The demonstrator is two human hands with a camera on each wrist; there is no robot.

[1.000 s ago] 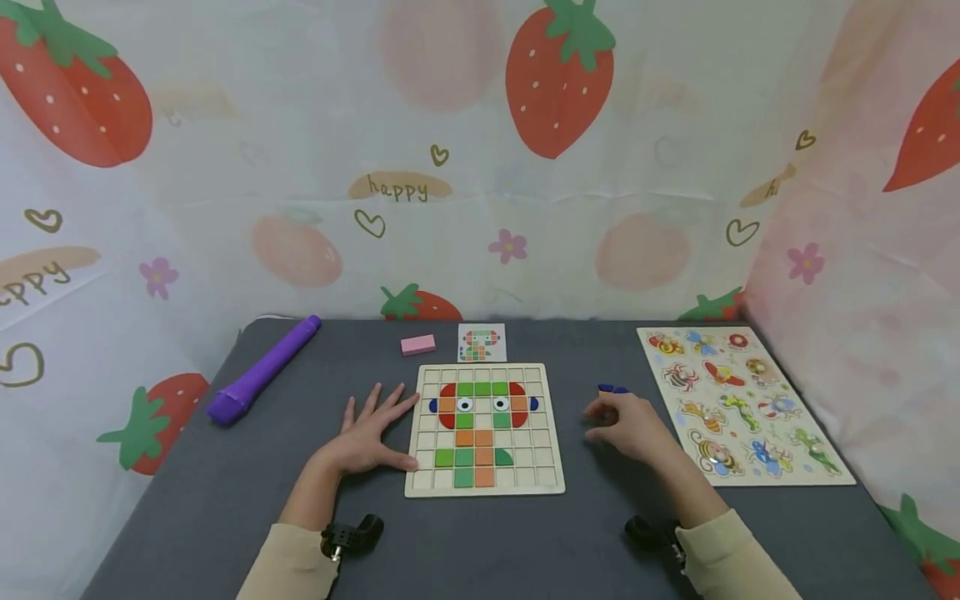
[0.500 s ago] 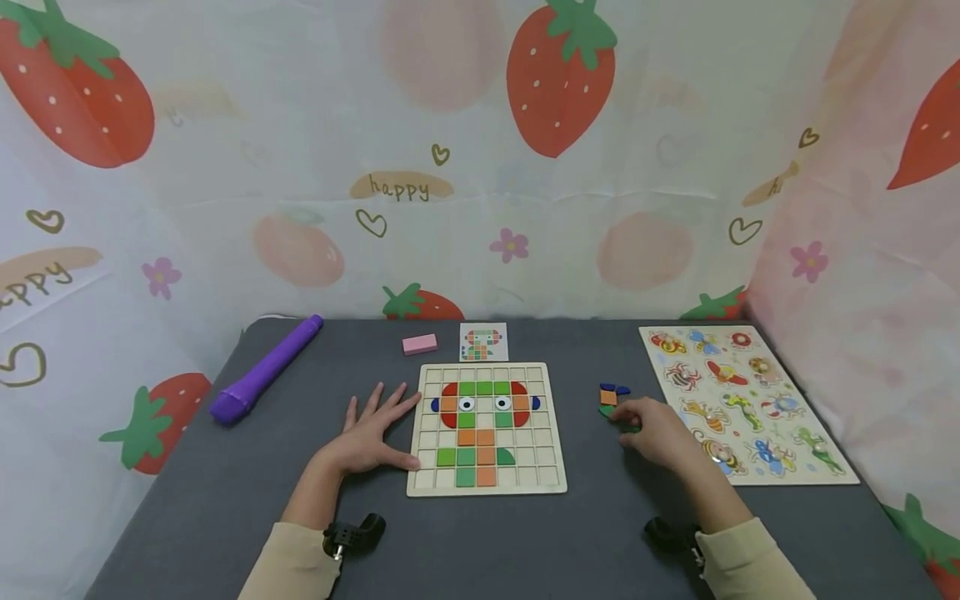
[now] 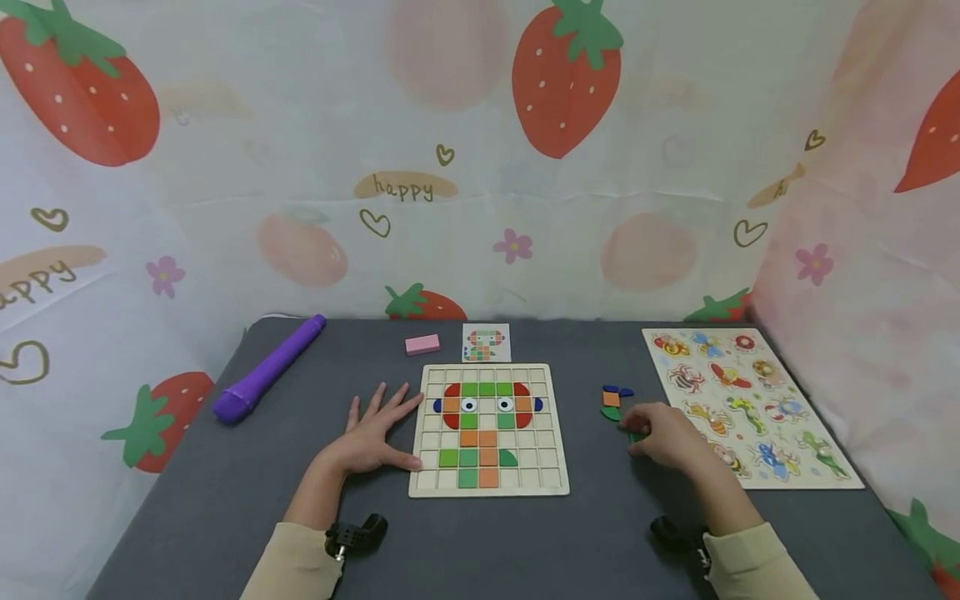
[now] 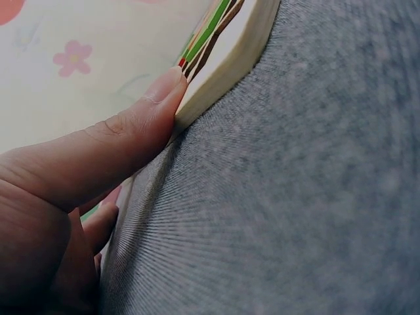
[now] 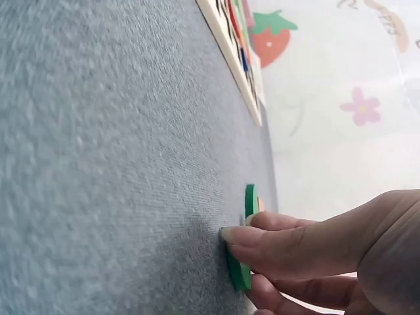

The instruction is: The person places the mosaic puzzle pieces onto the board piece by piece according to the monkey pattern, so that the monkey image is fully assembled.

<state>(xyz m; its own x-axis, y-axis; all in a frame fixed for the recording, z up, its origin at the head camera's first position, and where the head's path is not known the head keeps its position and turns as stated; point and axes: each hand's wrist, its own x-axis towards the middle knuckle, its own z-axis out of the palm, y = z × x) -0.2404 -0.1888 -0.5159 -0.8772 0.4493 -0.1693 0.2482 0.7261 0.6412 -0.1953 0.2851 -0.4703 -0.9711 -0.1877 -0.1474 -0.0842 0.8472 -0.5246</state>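
My left hand (image 3: pixel 371 442) lies with fingers spread at the left side of a wooden grid board (image 3: pixel 540 437), its thumb (image 4: pixel 147 121) touching the board's edge. Coloured square and rounded tiles in the board form a figure with two eyes. Right of the board, my right hand (image 3: pixel 663 435) pinches a green tile (image 5: pixel 238 270) low over the dark cloth, the thumb covering part of it. Just beyond those fingers lie another green rounded tile (image 3: pixel 611 413), an orange square tile (image 3: pixel 611 399) and two small blue tiles (image 3: pixel 626 392).
Behind the board are a small picture card (image 3: pixel 486 342) with a similar figure and a pink block (image 3: pixel 422 344). A purple tapered stick (image 3: pixel 270 371) lies at far left. At right rests a board with insect pictures (image 3: pixel 750 408). A strawberry-print curtain (image 3: pixel 450 267) backs the table.
My right hand has moved right and nearer, off the loose tiles, uncovering the orange and green ones, and has taken hold of a green tile. My left hand has stayed at the board.
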